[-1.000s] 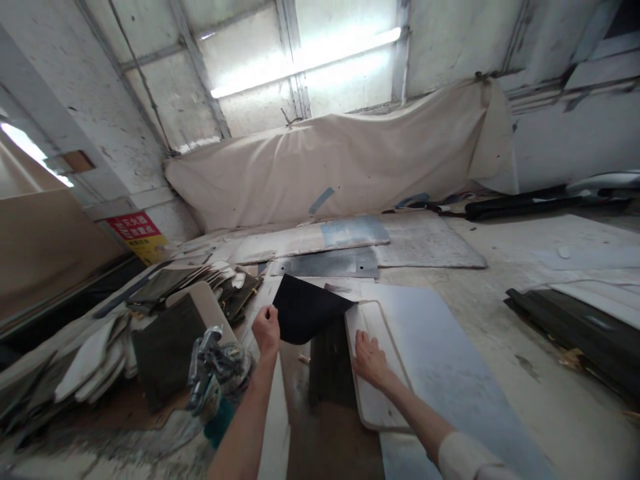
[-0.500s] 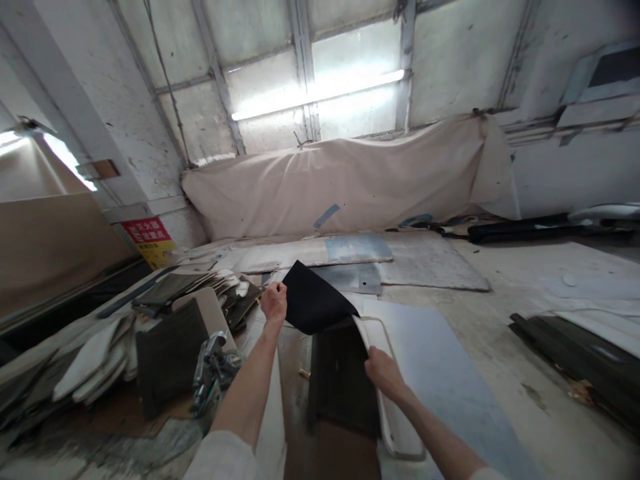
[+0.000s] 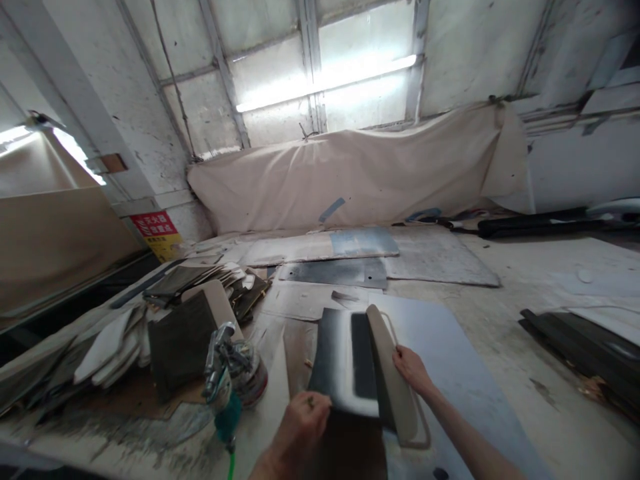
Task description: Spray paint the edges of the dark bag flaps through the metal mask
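Observation:
My left hand (image 3: 307, 415) is closed on the near left corner of a dark sheet (image 3: 329, 357). A whitish band borders a dark rectangle on the sheet's upper face. Fingers of my right hand (image 3: 413, 368) grip the right edge of a beige rounded panel (image 3: 393, 377), which stands tilted up along the sheet's right side. Beneath both lies a pale blue-grey board (image 3: 460, 373), with a light rounded outline beside the panel. To the left of my left hand is a spray gun (image 3: 223, 380) with a teal handle and green hose, in front of a can (image 3: 259, 377).
Stacked dark and white panels (image 3: 113, 343) lie at the left, with a dark square panel (image 3: 183, 347) leaning there. More dark panels (image 3: 583, 357) lie at the right. Flat boards (image 3: 440, 257) cover the back of the table, before a hanging beige cloth (image 3: 350, 173).
My left hand has come down and nearer with the dark sheet, whose white-banded face now shows. The panel at my right hand is now tilted, its beige face visible. The view has shifted slightly left.

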`<state>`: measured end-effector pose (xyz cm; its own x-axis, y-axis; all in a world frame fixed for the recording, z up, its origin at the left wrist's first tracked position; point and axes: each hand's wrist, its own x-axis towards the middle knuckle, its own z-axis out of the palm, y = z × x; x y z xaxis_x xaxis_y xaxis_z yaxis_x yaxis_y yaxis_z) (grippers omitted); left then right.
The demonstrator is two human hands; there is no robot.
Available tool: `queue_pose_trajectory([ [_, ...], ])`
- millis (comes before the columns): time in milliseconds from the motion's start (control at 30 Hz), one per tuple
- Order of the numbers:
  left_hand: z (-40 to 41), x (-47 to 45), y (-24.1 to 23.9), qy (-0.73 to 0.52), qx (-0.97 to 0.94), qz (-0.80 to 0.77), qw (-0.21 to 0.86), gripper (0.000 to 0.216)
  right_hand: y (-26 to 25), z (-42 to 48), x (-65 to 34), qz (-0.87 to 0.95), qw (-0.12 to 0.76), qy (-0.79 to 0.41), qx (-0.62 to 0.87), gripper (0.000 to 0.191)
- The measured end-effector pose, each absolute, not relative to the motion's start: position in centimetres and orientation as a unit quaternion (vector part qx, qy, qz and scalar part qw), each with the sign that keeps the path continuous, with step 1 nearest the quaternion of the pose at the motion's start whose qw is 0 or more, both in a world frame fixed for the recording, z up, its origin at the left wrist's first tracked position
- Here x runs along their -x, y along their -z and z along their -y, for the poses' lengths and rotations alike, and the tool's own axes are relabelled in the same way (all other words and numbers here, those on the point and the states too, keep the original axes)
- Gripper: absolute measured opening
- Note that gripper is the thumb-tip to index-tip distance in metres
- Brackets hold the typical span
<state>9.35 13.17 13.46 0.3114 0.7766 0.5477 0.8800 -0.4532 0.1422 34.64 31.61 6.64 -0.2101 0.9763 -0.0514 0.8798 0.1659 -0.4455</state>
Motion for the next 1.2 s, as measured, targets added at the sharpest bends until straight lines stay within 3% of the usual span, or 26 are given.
queue_pose_trajectory([
  [100,-11.4,-10.3,-8.2,0.253,0.842,0.455,0.138,0.016,-7.3,-31.0,-33.8,0.765,0.125,-0.172,0.608,0.020],
  [233,-11.7,-10.7,-5.3,0.242,0.857,0.438,0.122,0.015,-8.4,-29.7,-31.6,0.788,0.118,-0.132,0.590,0.030],
  [467,-12.1,-11.6,-3.9,0.168,0.896,0.396,0.108,0.017,-8.5,-27.1,-27.4,0.810,0.103,-0.091,0.570,0.024],
  [1000,-12.2,-13.0,-1.1,0.210,0.860,0.449,0.120,0.016,-4.7,-27.6,-28.2,0.847,0.077,-0.062,0.523,0.034],
  [1200,-10.8,-14.3,-4.1,0.113,0.862,0.493,0.036,0.014,-3.5,-28.3,-30.1,0.865,0.103,-0.094,0.481,0.037],
])
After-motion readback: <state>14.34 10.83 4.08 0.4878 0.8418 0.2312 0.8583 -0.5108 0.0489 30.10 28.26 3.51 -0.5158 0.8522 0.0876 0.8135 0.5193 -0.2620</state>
